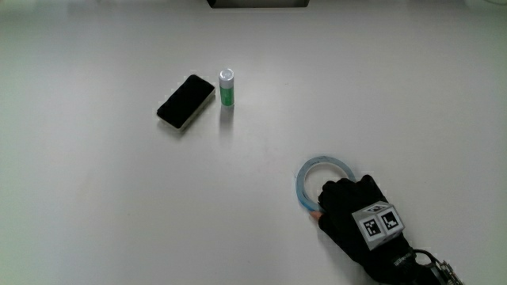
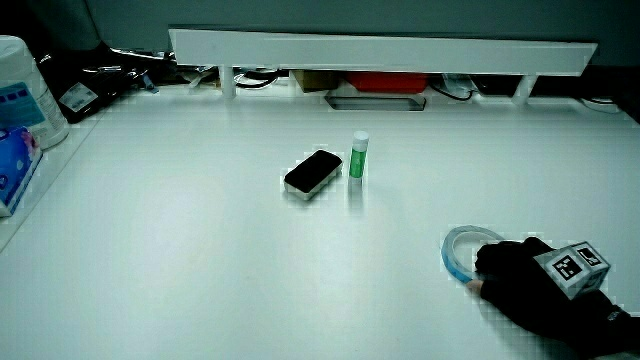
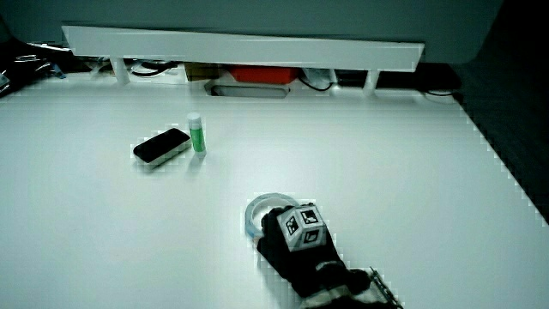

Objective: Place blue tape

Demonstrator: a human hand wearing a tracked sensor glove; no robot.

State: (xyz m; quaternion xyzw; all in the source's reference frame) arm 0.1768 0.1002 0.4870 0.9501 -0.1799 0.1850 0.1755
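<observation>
The blue tape (image 1: 320, 163) is a pale blue ring lying flat on the white table (image 1: 95, 214), nearer to the person than the other objects. The gloved hand (image 1: 347, 207) rests over the ring's near part, and its fingers curl onto the rim. The forearm runs from the hand toward the person's edge of the table. The patterned cube (image 1: 379, 224) sits on the back of the hand. Both side views show the tape (image 2: 458, 240) (image 3: 257, 206) on the table under the hand (image 2: 520, 278) (image 3: 287, 242).
A black phone (image 1: 185, 101) lies flat farther from the person, with an upright green tube (image 1: 226, 87) beside it. Both side views show the phone (image 2: 313, 172) (image 3: 161, 147), the tube (image 2: 358, 156) (image 3: 197, 134) and the low white partition (image 2: 380, 50) (image 3: 240, 43). White containers (image 2: 20, 110) stand at the table's edge.
</observation>
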